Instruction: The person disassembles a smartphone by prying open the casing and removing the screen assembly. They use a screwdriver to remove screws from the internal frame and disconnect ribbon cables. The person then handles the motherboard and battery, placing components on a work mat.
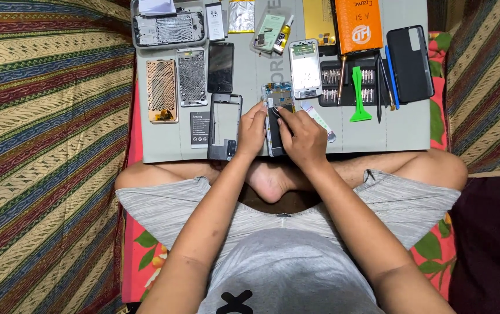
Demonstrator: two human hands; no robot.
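Here the left hand [252, 129] clamps the edge of the opened phone [277, 116] at the near middle of the grey work mat [378, 134], while the right hand [302, 136] pinches a thin dark tool against its board. Keep the phone flat and the tool shallow. An empty phone frame [225, 125] lies just left, a white strip [319, 119] just right, crowding both wrists.

Striped patterned cloth [40, 145] covers floor.

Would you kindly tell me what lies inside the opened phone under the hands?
At the top of the opened phone, a circuit board with small components shows. Lower down, the left hand and right hand cover the interior, so the rest cannot be seen.
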